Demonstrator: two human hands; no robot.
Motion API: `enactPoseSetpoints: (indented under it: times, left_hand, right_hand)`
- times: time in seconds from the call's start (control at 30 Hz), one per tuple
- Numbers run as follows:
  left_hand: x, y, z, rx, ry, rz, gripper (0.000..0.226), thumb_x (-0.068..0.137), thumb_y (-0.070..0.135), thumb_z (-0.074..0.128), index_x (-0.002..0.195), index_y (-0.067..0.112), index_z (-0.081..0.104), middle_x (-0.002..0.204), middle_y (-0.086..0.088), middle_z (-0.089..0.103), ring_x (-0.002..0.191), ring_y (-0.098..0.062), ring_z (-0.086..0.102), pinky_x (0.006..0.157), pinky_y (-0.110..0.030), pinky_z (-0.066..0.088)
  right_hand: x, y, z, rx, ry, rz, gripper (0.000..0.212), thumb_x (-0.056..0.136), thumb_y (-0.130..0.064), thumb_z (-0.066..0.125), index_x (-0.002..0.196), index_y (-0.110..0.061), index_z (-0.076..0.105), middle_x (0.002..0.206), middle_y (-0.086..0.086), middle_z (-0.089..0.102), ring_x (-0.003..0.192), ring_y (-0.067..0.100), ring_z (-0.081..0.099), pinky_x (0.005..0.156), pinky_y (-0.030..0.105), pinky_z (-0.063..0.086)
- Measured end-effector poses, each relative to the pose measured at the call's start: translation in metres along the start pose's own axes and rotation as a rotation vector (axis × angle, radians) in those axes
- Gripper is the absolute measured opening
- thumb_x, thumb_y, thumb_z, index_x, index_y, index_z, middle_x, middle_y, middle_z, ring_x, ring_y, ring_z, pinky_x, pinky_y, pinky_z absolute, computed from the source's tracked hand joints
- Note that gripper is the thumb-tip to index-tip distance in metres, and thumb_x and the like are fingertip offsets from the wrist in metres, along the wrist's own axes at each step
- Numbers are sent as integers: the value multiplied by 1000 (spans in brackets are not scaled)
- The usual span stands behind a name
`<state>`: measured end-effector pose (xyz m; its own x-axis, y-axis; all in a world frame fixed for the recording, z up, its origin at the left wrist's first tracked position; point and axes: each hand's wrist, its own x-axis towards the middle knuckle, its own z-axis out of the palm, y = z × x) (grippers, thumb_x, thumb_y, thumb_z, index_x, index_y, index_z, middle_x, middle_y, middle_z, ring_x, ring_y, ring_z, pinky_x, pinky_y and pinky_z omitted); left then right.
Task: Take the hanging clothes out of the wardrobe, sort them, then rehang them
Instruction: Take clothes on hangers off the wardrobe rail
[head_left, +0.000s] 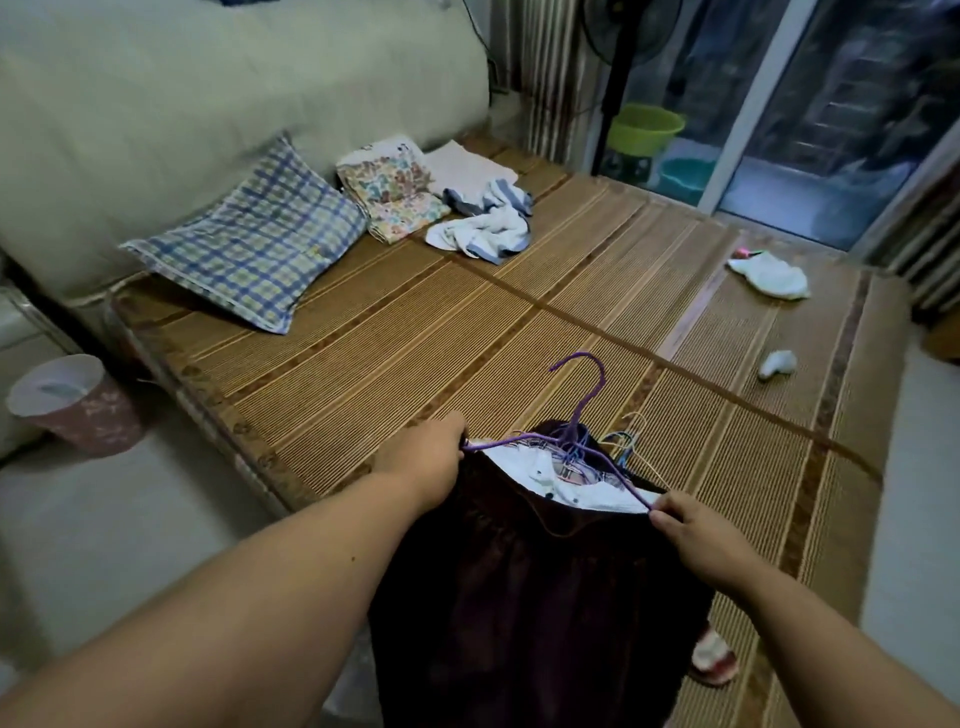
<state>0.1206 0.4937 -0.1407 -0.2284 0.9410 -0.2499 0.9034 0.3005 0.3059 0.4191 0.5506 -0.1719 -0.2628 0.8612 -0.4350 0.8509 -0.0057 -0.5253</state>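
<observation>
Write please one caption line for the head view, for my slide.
Both hands, left and right, hold a purple hanger with dark clothes over the mat-covered bed.

Hanger (582, 410) purple, garment (519, 597) dark maroon. Pillow (249, 244) blue/yellow plaid. Folded cloth (389, 197) floral multicolour. Mat (415, 332) tan, brown-striped. Basin (647, 127) lime green, bin (72, 405) pink.

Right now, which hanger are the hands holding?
The purple hanger, gripped at both ends by the left hand and right hand; the pale hangers lie untouched.
</observation>
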Motion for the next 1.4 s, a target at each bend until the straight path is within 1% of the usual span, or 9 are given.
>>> enactPoseSetpoints:
  times: [0.13, 0.3, 0.4, 0.53, 0.63, 0.77, 1.07, 1.23, 1.4]
  left_hand:
    - [49, 3, 21, 3, -65, -35, 13, 95, 20, 40, 101, 28, 49, 101, 3, 62, 90, -23, 57, 70, -32, 37]
    - [97, -4, 44, 0, -83, -117, 18, 94, 20, 39, 102, 29, 53, 100, 1, 62, 89, -24, 58, 68, -33, 40]
    - [116, -11, 60, -47, -62, -151, 24, 94, 21, 44, 115, 29, 54, 112, -2, 61, 100, -25, 58, 80, -38, 47]
    - [119, -18, 81, -13, -132, -181, 49, 92, 32, 53, 139, 33, 39, 143, -2, 40, 129, -24, 41, 105, -42, 38]
    - [110, -20, 92, 75, -209, -154, 57, 91, 39, 54, 144, 36, 31, 156, 0, 19, 142, -22, 21, 114, -43, 25]
    - [96, -21, 87, 108, -284, -156, 64, 90, 43, 53, 146, 38, 23, 159, 1, 8, 145, -20, 9, 116, -48, 18]
    - [36, -40, -24, 129, -55, -162, 63, 91, 40, 52, 147, 36, 23, 160, 2, 6, 146, -21, 9, 117, -46, 15]
    - [-47, -83, -105, 175, 110, -296, 59, 89, 44, 54, 144, 38, 31, 159, 2, 10, 144, -20, 13, 116, -43, 18]
    - [-161, -129, -160, 294, 269, -485, 61, 89, 47, 51, 144, 40, 28, 159, 2, 9, 145, -19, 9, 115, -45, 18]
  right_hand:
    - [55, 14, 4, 1, -43, 55, 15, 97, -23, 47, 95, -14, 60, 95, 3, 61, 88, 19, 56, 74, 30, 41]
    - [117, 25, 20, -59, -88, 46, 12, 96, -23, 48, 87, -20, 55, 96, 4, 62, 89, 18, 55, 69, 26, 33]
    - [147, 31, 32, -80, -98, 57, 11, 96, -28, 49, 101, -23, 57, 109, 6, 64, 101, 21, 56, 81, 28, 41]
    - [172, 36, 49, -207, -126, -7, 56, 91, -37, 56, 142, -21, 38, 142, 7, 44, 131, 23, 41, 105, 34, 37]
    - [175, 33, 60, -340, -177, -53, 66, 90, -43, 54, 148, -28, 24, 151, 4, 31, 139, 23, 28, 112, 37, 30]
    - [171, 12, 60, -479, -202, -157, 65, 91, -45, 52, 147, -33, 23, 154, 2, 25, 140, 24, 27, 112, 37, 30]
    - [152, -142, 42, -537, -156, -601, 57, 94, -40, 49, 146, -34, 27, 155, 1, 22, 139, 23, 29, 110, 42, 30]
    - [105, -262, 56, -539, -147, -938, 55, 92, -40, 51, 143, -36, 31, 153, 1, 27, 137, 23, 32, 109, 39, 33]
    - [22, -379, 85, -514, -143, -1300, 54, 90, -39, 54, 141, -36, 35, 150, 0, 31, 134, 22, 36, 107, 41, 37]
